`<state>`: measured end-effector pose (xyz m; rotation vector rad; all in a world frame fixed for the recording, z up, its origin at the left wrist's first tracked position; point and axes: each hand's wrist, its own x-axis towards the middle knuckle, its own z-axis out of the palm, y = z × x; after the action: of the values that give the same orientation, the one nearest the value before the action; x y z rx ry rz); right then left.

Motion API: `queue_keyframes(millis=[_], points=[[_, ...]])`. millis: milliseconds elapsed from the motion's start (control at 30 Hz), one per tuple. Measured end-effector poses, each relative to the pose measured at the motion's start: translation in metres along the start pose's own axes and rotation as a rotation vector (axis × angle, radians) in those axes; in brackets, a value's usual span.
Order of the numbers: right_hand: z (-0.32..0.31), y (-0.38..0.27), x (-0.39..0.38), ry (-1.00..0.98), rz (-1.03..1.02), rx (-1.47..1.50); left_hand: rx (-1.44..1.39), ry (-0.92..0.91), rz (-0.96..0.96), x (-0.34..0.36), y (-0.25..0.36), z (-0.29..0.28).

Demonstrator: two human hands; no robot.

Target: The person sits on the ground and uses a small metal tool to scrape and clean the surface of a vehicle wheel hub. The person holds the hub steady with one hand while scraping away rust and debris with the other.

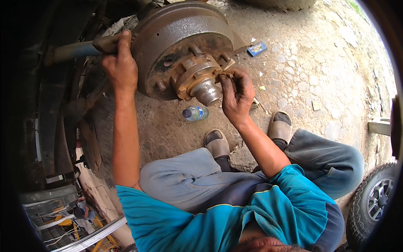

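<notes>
A dark, worn brake drum with a rusty wheel hub and several studs fills the upper middle. A shiny round metal cap sticks out of the hub toward me. My left hand is closed at the drum's back left edge, thumb pointing up beside a brown metal block; its other fingers are mostly hidden. At the hub's right side, my right hand is closed, fingertips pinched near the flange. A small tan scrap shows just above those fingertips; what they grip is unclear.
A plastic bottle lies below the hub. Farther right are a blue box and a slim tool on the cracked ground. A tyre stands at lower right. Cables and tools clutter an open bin at lower left.
</notes>
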<state>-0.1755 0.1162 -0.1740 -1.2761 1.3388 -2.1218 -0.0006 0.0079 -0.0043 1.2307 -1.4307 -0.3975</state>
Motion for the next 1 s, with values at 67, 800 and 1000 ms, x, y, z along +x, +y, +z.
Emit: queue_keyframes(millis=[67,800,1000], points=[[0.002,0.003,-0.005,0.019,0.061,0.076,0.064,0.027,0.026,0.003,0.0,0.003],[0.006,0.006,0.003,0.012,0.021,0.074,-0.042,-0.026,0.03,0.006,-0.004,-0.002],[0.001,0.006,-0.005,0.02,0.026,0.06,-0.016,-0.003,0.08,0.0,-0.002,0.006]])
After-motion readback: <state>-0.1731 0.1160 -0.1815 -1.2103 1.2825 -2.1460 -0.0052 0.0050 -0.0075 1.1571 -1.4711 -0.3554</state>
